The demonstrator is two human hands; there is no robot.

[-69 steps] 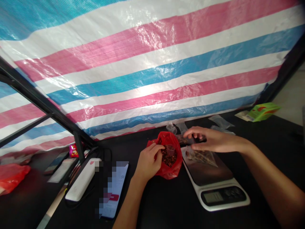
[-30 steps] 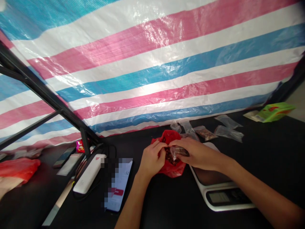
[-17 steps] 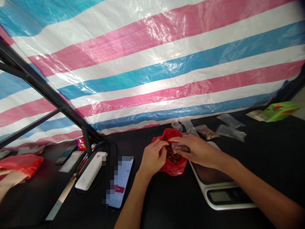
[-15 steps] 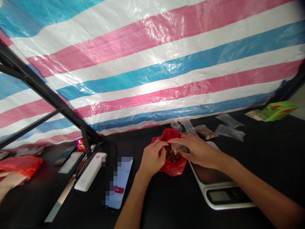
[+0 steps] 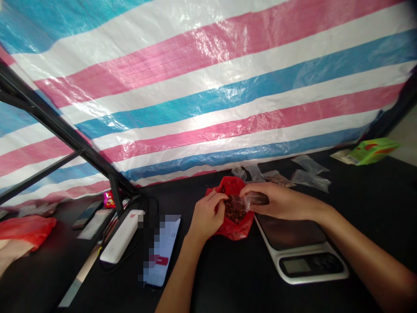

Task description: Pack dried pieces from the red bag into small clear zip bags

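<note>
My left hand (image 5: 208, 215) is closed on the left rim of a red plastic bag (image 5: 237, 232), which stands wide at the mouth. Small brown dried pieces (image 5: 235, 213) fill the bottom of it. My right hand (image 5: 276, 200) grips a small clear plastic bag (image 5: 256, 199), dark inside, over the red bag's right rim. A clear, shiny edge reaches into the red bag; whether it belongs to the clear bag or to a small cup, I cannot tell. Below my right forearm lies a white kitchen scale (image 5: 289, 237) with nothing showing on its dark plate.
Clear zip bags (image 5: 311, 180) and a bag of brown pieces (image 5: 278, 178) lie behind the scale. A green packet (image 5: 373, 151) is at the far right. Left are a phone (image 5: 164, 252), a white power strip (image 5: 122, 237) with cables, and another person's hand (image 5: 14, 250) by a red bag (image 5: 29, 228).
My right hand has taken the clear bag off the scale and brought it to the red bag. In the last half second it shifted slightly right. My left hand stays at the rim.
</note>
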